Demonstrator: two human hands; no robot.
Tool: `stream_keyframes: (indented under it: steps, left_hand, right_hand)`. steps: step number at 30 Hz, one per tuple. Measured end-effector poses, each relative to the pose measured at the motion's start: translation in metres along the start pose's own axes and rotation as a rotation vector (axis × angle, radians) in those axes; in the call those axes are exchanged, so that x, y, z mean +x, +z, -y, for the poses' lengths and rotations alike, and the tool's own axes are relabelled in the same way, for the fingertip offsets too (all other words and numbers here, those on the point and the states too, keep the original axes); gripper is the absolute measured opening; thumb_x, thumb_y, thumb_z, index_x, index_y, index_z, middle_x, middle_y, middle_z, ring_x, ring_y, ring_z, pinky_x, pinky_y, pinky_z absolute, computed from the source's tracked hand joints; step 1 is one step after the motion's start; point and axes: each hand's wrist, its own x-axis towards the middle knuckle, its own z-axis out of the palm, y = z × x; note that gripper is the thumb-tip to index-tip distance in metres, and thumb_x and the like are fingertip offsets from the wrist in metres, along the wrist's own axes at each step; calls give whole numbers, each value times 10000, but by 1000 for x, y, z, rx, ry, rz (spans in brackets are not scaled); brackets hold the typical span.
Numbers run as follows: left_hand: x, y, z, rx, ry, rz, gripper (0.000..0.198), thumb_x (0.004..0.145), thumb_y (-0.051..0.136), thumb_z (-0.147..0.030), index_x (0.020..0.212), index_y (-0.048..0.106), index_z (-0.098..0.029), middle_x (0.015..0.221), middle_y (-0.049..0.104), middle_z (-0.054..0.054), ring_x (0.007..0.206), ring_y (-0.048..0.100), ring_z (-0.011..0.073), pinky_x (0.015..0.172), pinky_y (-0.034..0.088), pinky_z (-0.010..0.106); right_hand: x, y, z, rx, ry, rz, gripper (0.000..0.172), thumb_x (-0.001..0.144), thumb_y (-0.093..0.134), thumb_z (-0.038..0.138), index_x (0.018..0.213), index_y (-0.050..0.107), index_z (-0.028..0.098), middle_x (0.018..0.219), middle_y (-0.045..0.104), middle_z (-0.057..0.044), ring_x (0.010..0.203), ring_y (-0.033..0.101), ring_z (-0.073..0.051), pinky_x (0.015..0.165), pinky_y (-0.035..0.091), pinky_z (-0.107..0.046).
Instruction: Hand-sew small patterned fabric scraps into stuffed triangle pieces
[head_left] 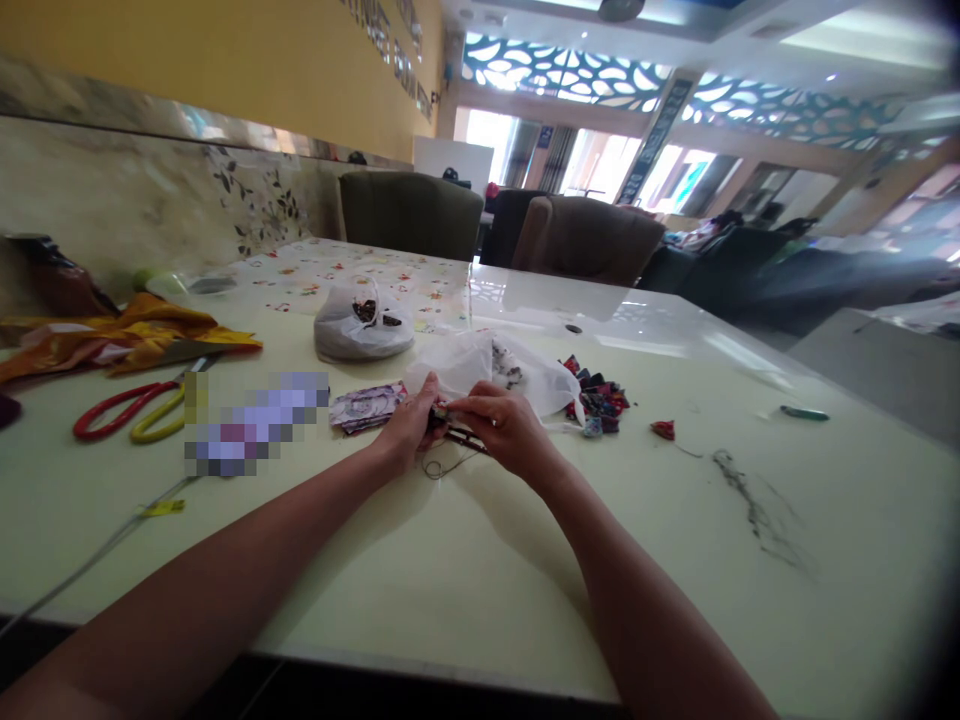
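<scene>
Over the middle of the table, my left hand (409, 425) is closed on a small dark piece (436, 416), probably cloth, largely covered by the fingers. My right hand (506, 425) meets it from the right, thumb and fingertips pinched together at its edge; what they pinch is too small to make out. Under the hands lies a dark, narrow stick-like thing (469, 438), and a loop of thread (435, 470) curls on the tabletop. Just behind are a patterned folded cloth (366, 408) and a white plastic bag (457, 358) with white, fluffy-looking stuff in it.
Small colourful cloth pieces (600, 395) are heaped right of the bag. Further right are one red piece (663, 430), tangled dark threads (742, 490) and a green pen-like object (805, 412). Scissors (124, 410), yellow-orange cloth (150, 335) and another plastic bag (352, 335) lie left.
</scene>
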Motion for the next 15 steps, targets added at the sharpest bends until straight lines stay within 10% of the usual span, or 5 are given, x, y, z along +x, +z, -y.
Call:
stream_keyframes:
  steps: [15]
  left_hand:
    - [-1,-3,9,155,186,98,575,848,425,-744,727,550,-196,470,470,-25,381,363,90,387,191,210]
  right_hand:
    - [1,0,0,-91,63,9,106,843,590,142,903,674,168,819,621,-35,728,570,-141,682,402,-247]
